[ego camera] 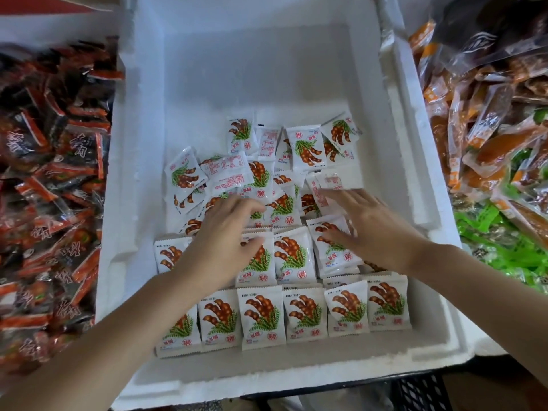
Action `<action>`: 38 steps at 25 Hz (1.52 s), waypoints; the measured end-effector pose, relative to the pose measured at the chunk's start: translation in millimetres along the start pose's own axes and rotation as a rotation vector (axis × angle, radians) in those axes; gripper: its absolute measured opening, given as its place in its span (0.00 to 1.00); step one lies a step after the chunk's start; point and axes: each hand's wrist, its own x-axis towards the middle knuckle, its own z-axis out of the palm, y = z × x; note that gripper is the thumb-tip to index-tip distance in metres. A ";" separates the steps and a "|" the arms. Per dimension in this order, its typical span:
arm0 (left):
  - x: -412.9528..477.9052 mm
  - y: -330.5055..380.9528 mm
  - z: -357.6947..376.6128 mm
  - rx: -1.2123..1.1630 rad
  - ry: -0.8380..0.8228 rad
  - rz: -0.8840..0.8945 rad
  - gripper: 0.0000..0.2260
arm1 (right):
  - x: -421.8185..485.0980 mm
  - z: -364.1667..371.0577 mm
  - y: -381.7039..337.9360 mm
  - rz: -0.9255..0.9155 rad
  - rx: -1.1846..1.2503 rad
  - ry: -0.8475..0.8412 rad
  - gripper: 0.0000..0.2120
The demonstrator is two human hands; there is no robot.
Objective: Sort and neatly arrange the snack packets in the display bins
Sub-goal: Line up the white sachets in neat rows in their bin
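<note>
A large white foam bin (237,69) with thick walls fills the middle of the view. To its left lies a deep heap of red-and-black foil snack packets (53,173). To its right is a heap of orange clear-wrapped snack sticks (480,129), with bright green packets (498,241) just below them. A black plastic lattice crate (421,393) shows under the bin's near right corner.

Inside the bin are small white snack packets printed with brown pods and green leaves. A tidy row of 6 packets (261,317) lies face up, edge to edge, along the near wall, its leftmost one partly hidden by the left forearm. Just behind it, a second row (292,256) overlaps the first and is partly covered by both hands. Further back, a loose jumble of the same packets (305,149) lies at mixed angles, some face down. The far half of the bin floor is bare foam.

The left hand (225,229) is palm down over the second row, fingers loosely bent toward the jumble, thumb spread away. The right hand (364,226), a little apart from it, is palm down with straight, splayed fingers that are blurred, over packets where the second row meets the jumble. Neither hand is closed round a packet.
</note>
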 end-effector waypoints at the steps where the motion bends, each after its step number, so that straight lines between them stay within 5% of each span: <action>1: 7.1 -4.7 -4.5 -0.032 0.060 -0.001 0.18 | 8.7 -6.6 -3.4 0.000 0.044 0.057 0.30; 4: 35.1 -24.2 -16.5 -0.022 0.134 -0.060 0.20 | 50.1 -17.1 -11.0 0.004 0.100 0.155 0.28; 10: 67.4 -38.5 -22.7 0.182 0.088 -0.087 0.26 | 114.1 -9.1 -1.2 0.057 -0.004 0.053 0.36; 15: 68.1 -43.7 -26.3 0.182 0.152 -0.065 0.20 | 110.1 -18.8 7.0 0.107 0.126 0.196 0.14; 21: 48.8 -11.0 -38.0 -0.285 0.400 -0.206 0.07 | 74.6 -26.2 -32.2 0.100 0.330 0.561 0.07; 28: 1.9 31.6 -31.3 -1.071 0.267 -0.261 0.07 | 37.0 6.4 -112.0 0.000 0.717 0.296 0.22; 38: -51.2 5.8 -38.0 -0.877 0.146 -0.338 0.28 | 34.8 19.5 -125.7 -0.005 0.390 0.278 0.19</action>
